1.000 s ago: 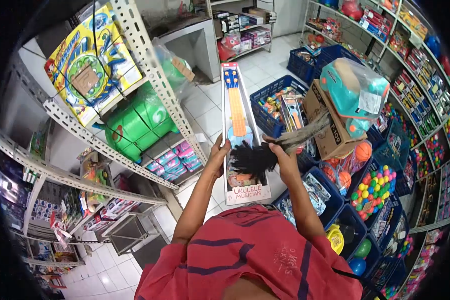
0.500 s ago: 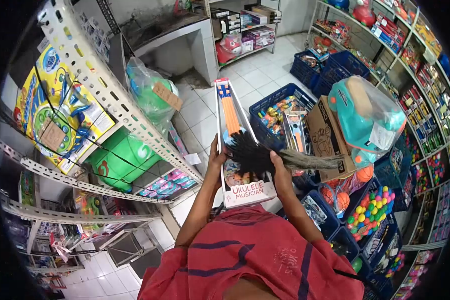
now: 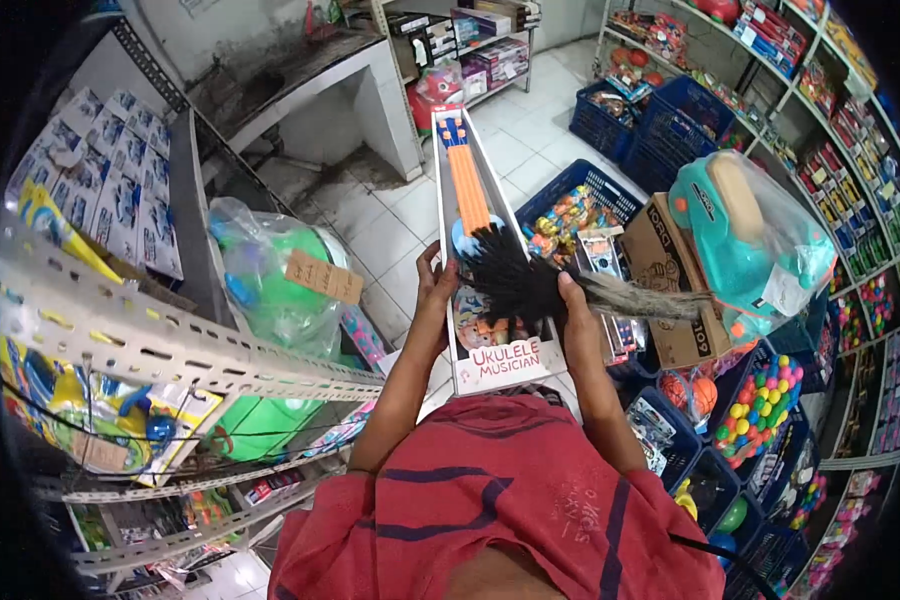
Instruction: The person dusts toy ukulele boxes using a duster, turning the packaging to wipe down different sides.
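Far left, 9 o'clock: perforated metal shelf rail [image 3: 170,335]; yellow toy package [image 3: 130,405] at 8, bagged green toy [image 3: 280,270] just past 9. Change over the last second: view has swung, so the package sits lower in frame and the bagged toy shows more fully.

Left hand [image 3: 433,303], at the ukulele box's 8 o'clock edge: thumb and fingers closed on that side; fingers underneath are hidden.

Ukulele box [image 3: 505,367]: mid-view, in front of the torso, long axis near 12–6, orange neck towards 12, printed label at 6.

Brush [image 3: 510,280]: black bristles spread over the box, handle running out to 3. Change — bristles lie higher up the box than a second ago, covering much of the ukulele's body; label left uncovered. Contact pressure: cannot tell.

Right hand [image 3: 578,315], at the box's 4 o'clock: thumb pressed on the brush near the bristle base, remaining fingers mostly out of sight.

Beyond, at 3: cardboard carton [image 3: 660,250]; at 4: coloured balls [image 3: 760,410].
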A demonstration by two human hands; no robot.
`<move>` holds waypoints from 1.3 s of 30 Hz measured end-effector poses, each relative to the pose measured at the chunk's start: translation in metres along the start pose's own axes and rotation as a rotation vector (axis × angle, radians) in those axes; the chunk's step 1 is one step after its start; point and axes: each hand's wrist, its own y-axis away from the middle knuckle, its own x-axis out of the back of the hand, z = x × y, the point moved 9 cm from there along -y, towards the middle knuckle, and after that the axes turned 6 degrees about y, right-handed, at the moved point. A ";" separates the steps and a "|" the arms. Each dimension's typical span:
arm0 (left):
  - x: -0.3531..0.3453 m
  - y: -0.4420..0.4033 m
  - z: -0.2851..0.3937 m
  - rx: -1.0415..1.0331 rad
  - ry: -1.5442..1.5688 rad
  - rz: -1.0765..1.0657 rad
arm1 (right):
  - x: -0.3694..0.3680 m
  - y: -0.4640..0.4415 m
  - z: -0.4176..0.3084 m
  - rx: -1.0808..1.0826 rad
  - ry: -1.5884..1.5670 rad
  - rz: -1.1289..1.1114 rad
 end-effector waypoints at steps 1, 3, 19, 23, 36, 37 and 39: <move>-0.002 -0.010 0.002 0.008 0.023 -0.015 | 0.002 -0.009 0.002 0.008 0.026 0.032; -0.003 -0.029 0.005 0.005 0.049 -0.065 | 0.001 -0.028 0.004 0.004 0.058 0.110; -0.035 -0.264 -0.003 -0.045 0.143 -0.004 | -0.003 -0.259 -0.085 0.030 0.281 0.052; -0.039 -0.319 -0.002 -0.075 0.051 0.006 | -0.002 -0.331 -0.088 -0.054 0.239 -0.018; 0.003 -0.494 0.023 -0.022 0.049 -0.027 | -0.052 -0.492 -0.088 -0.066 0.354 0.105; 0.006 -0.510 0.029 -0.018 0.057 -0.054 | -0.059 -0.502 -0.092 -0.030 0.296 0.200; 0.015 -0.539 0.044 0.043 0.007 -0.058 | -0.076 -0.525 -0.087 -0.099 0.280 0.184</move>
